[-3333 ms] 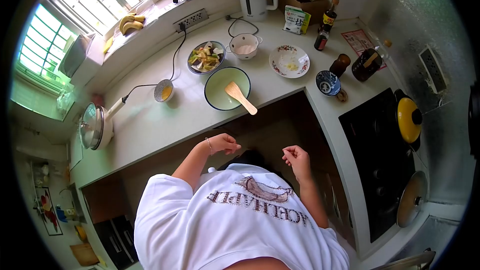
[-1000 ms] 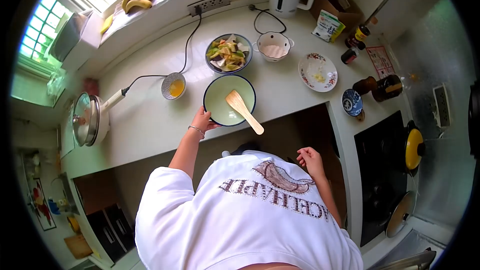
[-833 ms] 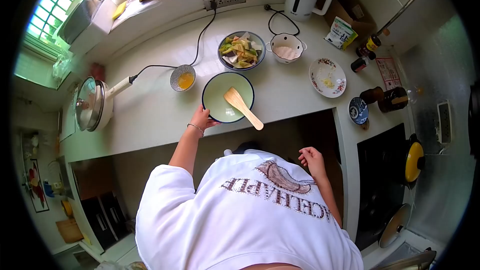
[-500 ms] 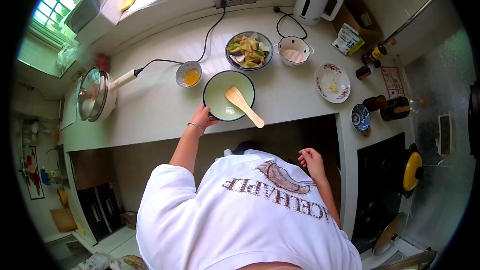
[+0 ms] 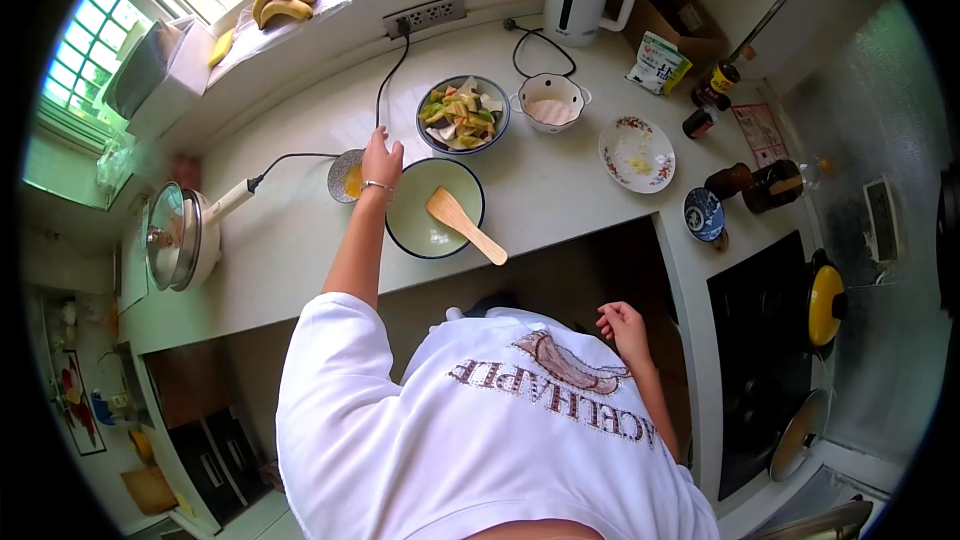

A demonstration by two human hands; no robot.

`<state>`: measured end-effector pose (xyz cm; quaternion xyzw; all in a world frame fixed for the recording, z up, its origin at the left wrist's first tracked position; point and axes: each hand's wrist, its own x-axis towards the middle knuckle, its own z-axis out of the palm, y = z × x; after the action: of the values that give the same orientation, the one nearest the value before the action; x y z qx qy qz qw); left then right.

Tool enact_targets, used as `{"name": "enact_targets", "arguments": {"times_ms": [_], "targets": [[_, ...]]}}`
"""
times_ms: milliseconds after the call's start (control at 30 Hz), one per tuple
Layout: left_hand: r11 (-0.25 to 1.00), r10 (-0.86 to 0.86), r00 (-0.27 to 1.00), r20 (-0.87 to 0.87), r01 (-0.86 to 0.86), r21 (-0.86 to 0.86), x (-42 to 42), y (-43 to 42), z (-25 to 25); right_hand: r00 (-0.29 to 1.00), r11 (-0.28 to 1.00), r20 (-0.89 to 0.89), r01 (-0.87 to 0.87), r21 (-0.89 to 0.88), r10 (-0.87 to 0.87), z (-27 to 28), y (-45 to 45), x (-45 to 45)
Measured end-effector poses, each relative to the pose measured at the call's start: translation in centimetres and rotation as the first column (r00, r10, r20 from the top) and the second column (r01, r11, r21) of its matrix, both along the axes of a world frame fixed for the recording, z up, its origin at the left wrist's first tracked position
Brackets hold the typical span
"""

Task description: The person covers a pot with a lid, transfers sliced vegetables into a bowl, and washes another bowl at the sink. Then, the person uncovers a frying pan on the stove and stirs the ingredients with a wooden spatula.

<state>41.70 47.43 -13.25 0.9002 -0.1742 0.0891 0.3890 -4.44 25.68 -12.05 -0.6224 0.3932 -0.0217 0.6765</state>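
My left hand reaches over the counter at the right edge of a small patterned bowl with yellow liquid, partly covering it. Its fingers are apart and nothing shows in them; whether they touch the bowl I cannot tell. Just right of the wrist stands a wide pale-green bowl with a dark rim. A wooden spatula leans in it, handle over the front rim. Behind is a bowl of cut vegetables. My right hand hangs near my body, fingers curled, holding nothing visible.
An electric pot with a glass lid stands at left, its cord crossing the counter to the wall socket. At right are a handled white bowl, a floral plate, a kettle, bottles and a black cooktop.
My left hand has left the front-left rim of the green bowl and moved away from me to the small bowl. The view has shifted slightly; my right hand has hardly moved.
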Motion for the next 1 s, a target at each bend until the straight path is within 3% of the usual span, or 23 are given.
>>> {"name": "enact_targets", "arguments": {"times_ms": [67, 167, 200, 267, 333, 400, 633, 800, 933, 1000], "targets": [[0.999, 0.002, 1.000, 0.007, -0.003, 0.046, 2.9, -2.1, -0.1, 0.999, 0.999, 0.004, 0.047, -0.009, -0.047, 0.0, 0.3, -0.5], [0.978, -0.060, 0.920, -0.387, 0.131, 0.162, 7.3, -4.0, -2.6, 0.993, 0.993, -0.024, 0.117, -0.027, -0.118, -0.1, 0.7, -1.8], [0.996, -0.079, 0.699, -0.710, 0.078, -0.033, 7.5, -4.4, -3.4, 0.991, 0.991, -0.027, 0.129, -0.026, -0.129, -0.2, 0.8, -2.2], [0.996, -0.087, 0.535, -0.840, 0.021, -0.089, 6.9, -5.3, -2.5, 0.986, 0.987, -0.056, 0.155, -0.044, -0.157, -0.3, 1.1, -2.9], [0.970, -0.181, 0.509, -0.842, -0.050, -0.239, 7.0, -6.0, -3.5, 0.975, 0.975, -0.049, 0.217, -0.034, -0.219, -0.6, 1.6, -3.3], [0.955, -0.214, 0.555, -0.804, -0.056, -0.292, 6.1, -6.3, -2.8, 0.959, 0.961, -0.054, 0.277, -0.024, -0.278, -0.3, 2.1, -3.5], [0.908, -0.304, 0.506, -0.807, -0.103, -0.407, 6.3, -7.6, -2.0, 0.935, 0.939, -0.085, 0.344, -0.011, -0.343, 0.6, 3.2, -2.4], [0.800, -0.414, 0.467, -0.781, -0.222, -0.557, 6.7, -8.3, -2.6, 0.942, 0.943, -0.066, 0.331, 0.029, -0.329, 0.2, 3.6, -1.5], [0.772, -0.469, 0.383, -0.796, -0.260, -0.580, 7.2, -8.0, -2.7, 0.938, 0.939, -0.048, 0.344, 0.013, -0.343, 0.2, 3.8, -1.5], [0.804, -0.460, 0.426, -0.779, -0.173, -0.569, 7.3, -7.8, -2.4, 0.928, 0.928, -0.003, 0.372, 0.000, -0.372, -0.2, 4.2, -1.5]]}}
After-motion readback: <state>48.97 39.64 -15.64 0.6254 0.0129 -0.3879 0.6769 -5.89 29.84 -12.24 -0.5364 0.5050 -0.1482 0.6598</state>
